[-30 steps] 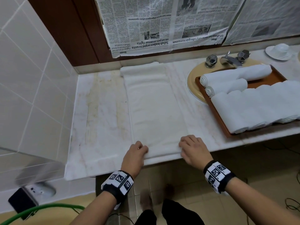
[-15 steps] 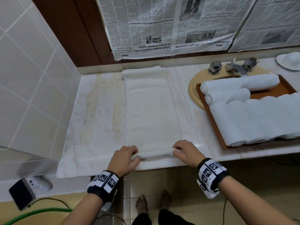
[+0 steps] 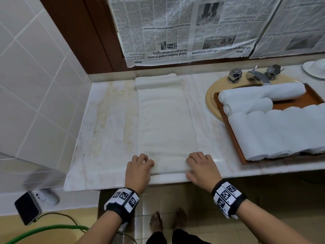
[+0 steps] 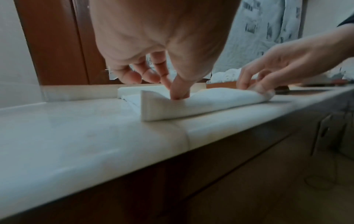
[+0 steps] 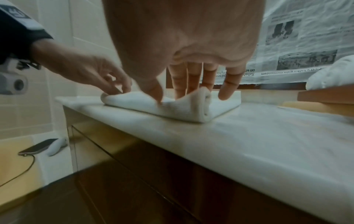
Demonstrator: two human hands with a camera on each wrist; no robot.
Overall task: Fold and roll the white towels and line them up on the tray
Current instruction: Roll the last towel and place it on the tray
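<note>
Lying far left on a low ledge: a dark phone (image 3: 27,208), with a green hose (image 3: 45,228) on the floor below it. Then a white marble counter (image 3: 105,138), stained brown in streaks.

Stretched long and flat down the middle of the counter: a folded white towel (image 3: 165,120), its far end bunched against the back wall, its near end turned up into a small roll (image 4: 201,104) at the counter's front edge.

Gripping the left end of that roll: the left hand (image 3: 139,169), thumb and curled fingers pinching the cloth. Gripping the right end: the right hand (image 3: 200,168), thumb pressed into the front of the roll, fingers (image 5: 193,80) reaching down behind it.

Hanging upside down on the wall above: sheets of newspaper (image 3: 175,29).

Further right, a yellow sink (image 3: 211,95) with a metal tap (image 3: 255,74). Sitting across the sink: a brown wooden tray (image 3: 235,138), filled with rolled white towels (image 3: 272,131) lying side by side, two more (image 3: 260,92) behind them. Far right, a white dish (image 3: 314,69).
</note>
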